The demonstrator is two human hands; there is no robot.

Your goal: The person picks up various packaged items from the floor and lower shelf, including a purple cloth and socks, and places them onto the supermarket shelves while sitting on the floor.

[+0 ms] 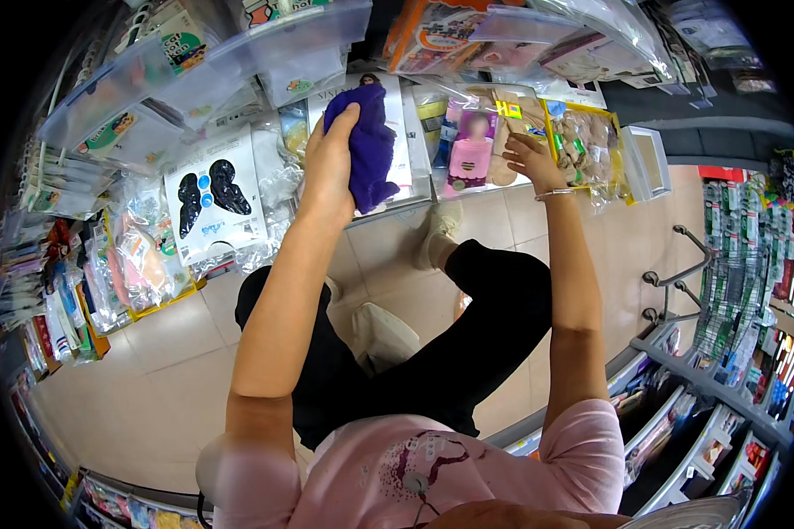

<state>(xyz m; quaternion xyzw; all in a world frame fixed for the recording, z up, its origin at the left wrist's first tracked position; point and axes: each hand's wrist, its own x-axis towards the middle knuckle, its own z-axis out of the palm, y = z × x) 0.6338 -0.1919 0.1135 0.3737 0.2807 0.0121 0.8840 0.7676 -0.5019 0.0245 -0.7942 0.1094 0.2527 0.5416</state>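
My left hand (334,159) grips a folded purple plush cloth (369,145), thumb on top, above a white printed package (400,109) on the low shelf. My right hand (531,160) has its fingers apart and holds nothing. It is over beige packaged hosiery (503,145), close to a yellow-edged box of beige rolled hosiery (585,142). Between my hands lies a pink and purple package (471,151). Left of my left hand is a white card package with two shiny black shapes (215,195).
Clear plastic shelf guards (205,73) hold packaged goods above the low shelf. A white open box (647,162) stands at its right end. Shelf racks (688,436) are at lower right, near a wire cart (731,297). Between my legs on the tiled floor is a pale cloth bag (384,334).
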